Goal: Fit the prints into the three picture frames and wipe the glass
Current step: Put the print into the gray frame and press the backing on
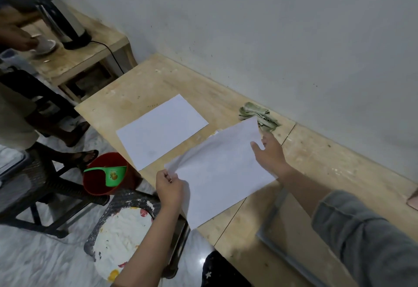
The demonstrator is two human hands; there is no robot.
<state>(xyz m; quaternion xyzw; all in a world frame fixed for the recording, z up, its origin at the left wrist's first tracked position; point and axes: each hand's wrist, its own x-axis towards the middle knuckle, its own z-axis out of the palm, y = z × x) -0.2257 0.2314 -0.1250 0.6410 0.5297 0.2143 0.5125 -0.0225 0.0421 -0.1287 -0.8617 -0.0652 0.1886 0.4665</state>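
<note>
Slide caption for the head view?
Both hands lift one sheet; another sheet lies flat on the table.

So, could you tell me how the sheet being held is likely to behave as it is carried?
The held sheet probably flops: it buckles near the left hand pinching its corner. It looks thin and light, so the right hand steadying the far edge seems wise.
</note>
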